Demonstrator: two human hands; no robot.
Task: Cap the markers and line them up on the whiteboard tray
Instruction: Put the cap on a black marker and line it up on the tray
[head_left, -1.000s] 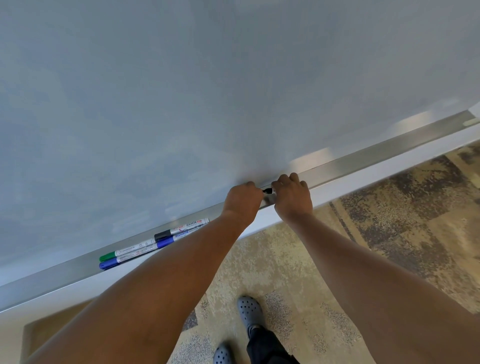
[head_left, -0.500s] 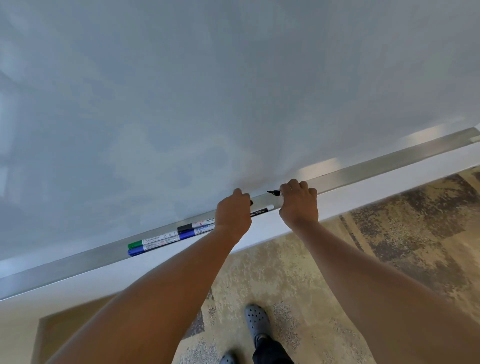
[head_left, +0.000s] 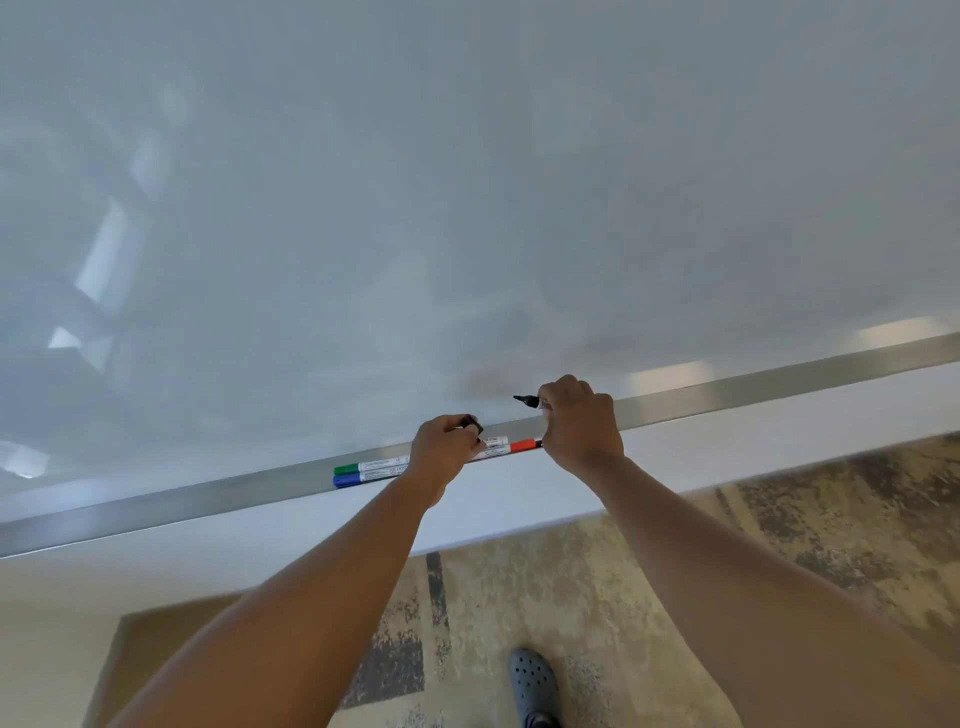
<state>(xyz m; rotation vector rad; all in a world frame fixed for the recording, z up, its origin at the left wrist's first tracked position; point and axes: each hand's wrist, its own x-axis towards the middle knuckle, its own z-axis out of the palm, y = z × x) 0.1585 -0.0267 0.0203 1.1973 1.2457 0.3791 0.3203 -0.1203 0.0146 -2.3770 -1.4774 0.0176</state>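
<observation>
Both hands have pulled apart since a moment ago, and now there is a clear gap between them. They were close together before, right over the tray.

The right hand (head_left: 579, 423) is curled around a black marker (head_left: 529, 400). Its bare black tip sticks out to the left of the fingers, pointing at the other hand. Most of the marker is hidden inside the fist. This hand is up in front of the whiteboard (head_left: 467, 182), just above the tray (head_left: 779, 382).

The left hand (head_left: 441, 449) pinches a small black cap (head_left: 471, 422) at its fingertips. The cap pokes out on the top right side of the fingers, toward the marker tip. The cap and the tip are near each other but do not touch.

Below the hands, three more markers lie on the tray. A green marker (head_left: 363, 466) and a blue marker (head_left: 363, 476) lie side by side, touching, with their coloured caps to the left. Their right ends go behind the left hand. A red marker (head_left: 511, 446) lies between the two hands, with its red part to the right, next to the right hand.

Down below, a grey shoe (head_left: 532, 683) stands on a patchy carpet (head_left: 571, 597).
</observation>
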